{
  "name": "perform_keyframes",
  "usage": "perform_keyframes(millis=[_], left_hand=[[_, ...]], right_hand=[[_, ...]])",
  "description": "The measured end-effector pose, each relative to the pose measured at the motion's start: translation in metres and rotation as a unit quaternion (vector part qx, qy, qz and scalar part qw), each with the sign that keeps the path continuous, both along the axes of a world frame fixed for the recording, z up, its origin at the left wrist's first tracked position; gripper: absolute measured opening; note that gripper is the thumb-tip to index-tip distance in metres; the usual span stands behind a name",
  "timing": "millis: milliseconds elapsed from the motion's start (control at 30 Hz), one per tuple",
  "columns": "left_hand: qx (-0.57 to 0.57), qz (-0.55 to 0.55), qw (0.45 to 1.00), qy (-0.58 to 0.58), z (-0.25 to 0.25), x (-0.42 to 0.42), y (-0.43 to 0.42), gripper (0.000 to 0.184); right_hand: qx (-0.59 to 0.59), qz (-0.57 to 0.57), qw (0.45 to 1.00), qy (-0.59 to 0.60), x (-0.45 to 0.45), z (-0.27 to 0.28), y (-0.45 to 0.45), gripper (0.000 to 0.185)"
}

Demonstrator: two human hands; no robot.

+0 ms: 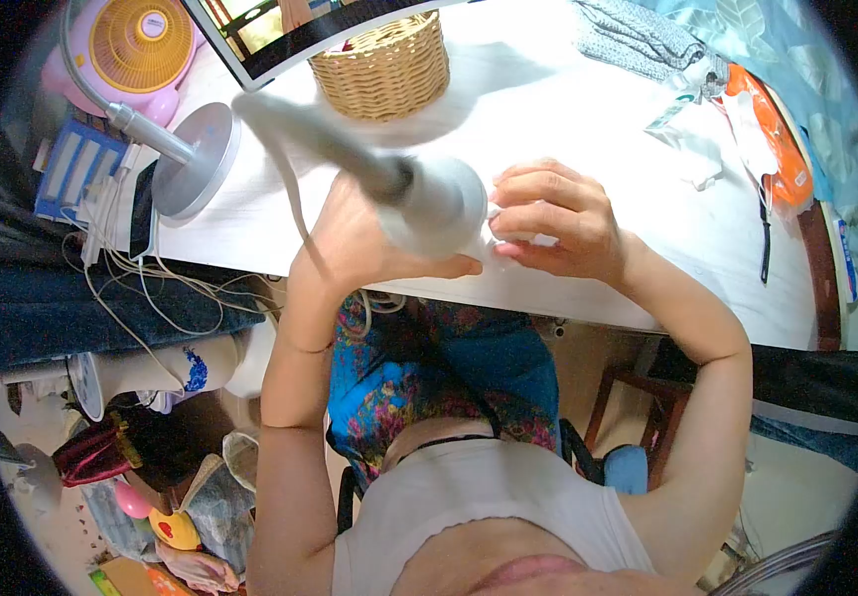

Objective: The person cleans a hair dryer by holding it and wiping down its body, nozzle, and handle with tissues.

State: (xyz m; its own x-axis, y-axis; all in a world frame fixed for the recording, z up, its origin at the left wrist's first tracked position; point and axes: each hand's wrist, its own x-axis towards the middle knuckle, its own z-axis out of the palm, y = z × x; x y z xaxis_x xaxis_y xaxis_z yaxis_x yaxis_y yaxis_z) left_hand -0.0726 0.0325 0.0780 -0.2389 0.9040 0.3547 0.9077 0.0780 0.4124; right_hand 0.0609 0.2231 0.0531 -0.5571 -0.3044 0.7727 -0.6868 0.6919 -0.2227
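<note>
My left hand (350, 233) is over the near part of the white desk. A blurred grey-white lamp head (439, 204) close to the camera covers most of its fingers. Only the thumb shows, stretched toward the right, so whatever this hand holds is hidden. Facing it, my right hand (558, 219) has its fingers curled and pinched around a small white thing (545, 239), whose kind I cannot make out. The two hands are a short distance apart under bright light.
A wicker basket (384, 74) stands beyond the hands, beside a tilted screen (250, 70). To the left are a round silver base (196, 164), a pink-and-yellow fan heater (146, 45) and tangled cables. Grey cloth (638, 40) and an orange packet (782, 149) lie at right.
</note>
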Motion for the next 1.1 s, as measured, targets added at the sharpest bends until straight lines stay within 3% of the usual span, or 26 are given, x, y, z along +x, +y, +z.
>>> perform_keyframes(millis=[33,100,133,167,267,300,500,567,667,833,967,1000,1100], left_hand=[[-0.024,0.011,0.999,0.032,-0.001,-0.001,0.001,0.053],[0.055,-0.001,0.998,-0.003,-0.002,-0.002,-0.001,0.054],[0.112,-0.003,0.994,0.014,-0.004,-0.002,-0.002,0.055],[0.059,0.024,0.997,0.052,-0.01,-0.01,-0.005,0.054],[0.134,0.063,0.981,0.125,-0.01,0.01,-0.006,0.055],[0.14,0.095,0.973,0.154,-0.021,0.012,-0.009,0.07],[0.253,0.136,0.942,0.176,-0.048,0.015,-0.008,0.074],[0.297,0.105,0.947,0.066,-0.051,0.009,-0.006,0.071],[0.305,0.097,0.945,0.065,-0.048,0.006,0.0,0.074],[0.333,0.018,0.939,0.081,-0.038,-0.012,0.014,0.073],[0.353,-0.05,0.93,-0.091,-0.03,-0.005,0.03,0.072],[0.191,0.08,0.963,-0.173,-0.01,0.015,0.023,0.112],[0.283,0.082,0.914,-0.278,-0.039,0.01,0.034,0.108]], right_hand=[[-0.016,0.002,1.0,-0.019,-0.002,-0.001,0.001,0.025],[-0.02,0.007,0.999,-0.027,-0.001,-0.002,-0.001,0.028],[-0.022,0.004,0.999,-0.023,-0.002,-0.003,-0.002,0.027],[-0.026,0.001,0.999,-0.02,-0.002,-0.004,-0.004,0.026],[-0.011,-0.028,1.0,0.004,-0.003,-0.005,-0.009,0.022],[-0.008,-0.023,1.0,0.005,-0.002,-0.006,-0.011,0.021],[0.015,-0.023,0.999,0.03,-0.006,-0.006,-0.011,0.016],[0.014,-0.035,0.999,0.036,-0.007,-0.006,-0.01,0.016],[0.027,-0.043,0.998,0.046,-0.01,-0.005,-0.004,0.015],[-0.16,-0.076,0.978,-0.112,-0.012,-0.007,0.01,0.013],[-0.287,-0.046,0.923,-0.252,-0.013,-0.017,0.011,0.019],[-0.307,-0.045,0.907,-0.284,-0.011,-0.015,0.01,0.019],[-0.389,-0.031,0.868,-0.307,-0.011,-0.019,0.009,0.017]])
